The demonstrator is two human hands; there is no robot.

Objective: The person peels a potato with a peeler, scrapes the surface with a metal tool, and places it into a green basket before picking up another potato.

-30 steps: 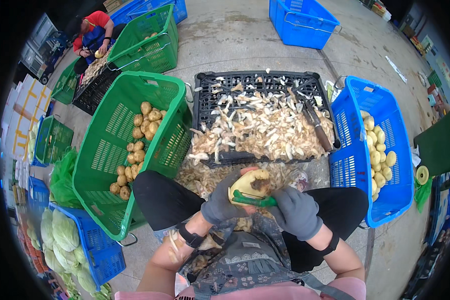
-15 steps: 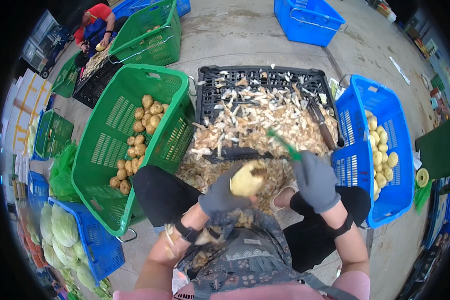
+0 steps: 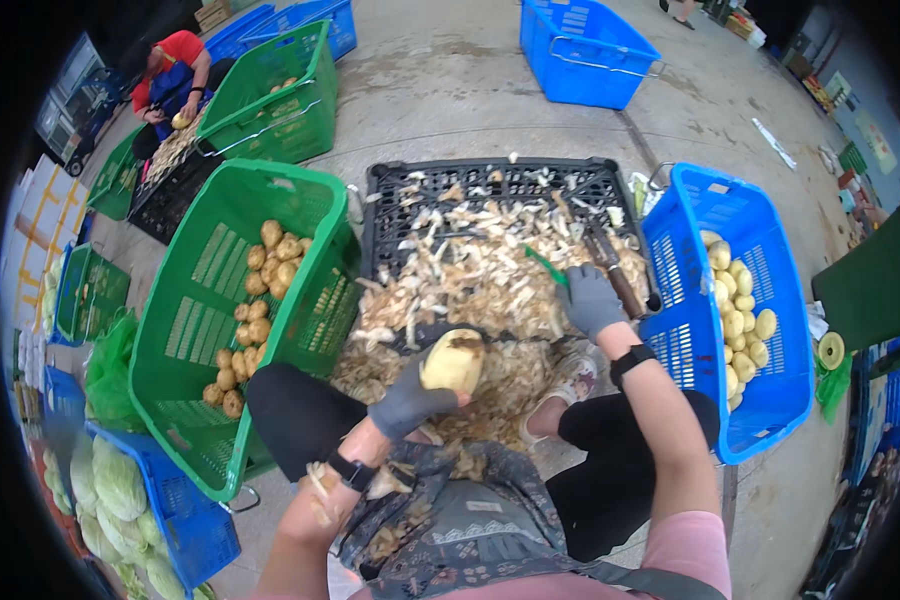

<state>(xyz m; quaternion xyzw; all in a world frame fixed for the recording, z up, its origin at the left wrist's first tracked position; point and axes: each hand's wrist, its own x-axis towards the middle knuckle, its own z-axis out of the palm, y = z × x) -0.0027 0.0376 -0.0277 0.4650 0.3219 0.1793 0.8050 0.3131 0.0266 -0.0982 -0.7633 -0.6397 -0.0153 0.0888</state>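
Left hand (image 3: 407, 402), in a grey knit glove, curled snugly around a peeled potato (image 3: 454, 361), pale yellow and smooth, held above the lap. Right hand (image 3: 590, 298), gloved alike, closed on a green-handled peeler (image 3: 547, 266), raised over a black slatted plastic crate (image 3: 490, 180) heaped with thin, curly peelings (image 3: 470, 275). At left, a green mesh plastic basket (image 3: 315, 290) tilted, with brown unpeeled potatoes (image 3: 255, 310) inside. At right, a blue mesh basket (image 3: 685, 300) holding smooth yellow peeled ones (image 3: 740, 320). A brown-handled knife (image 3: 615, 275) lying on the crate, just beside the right hand.
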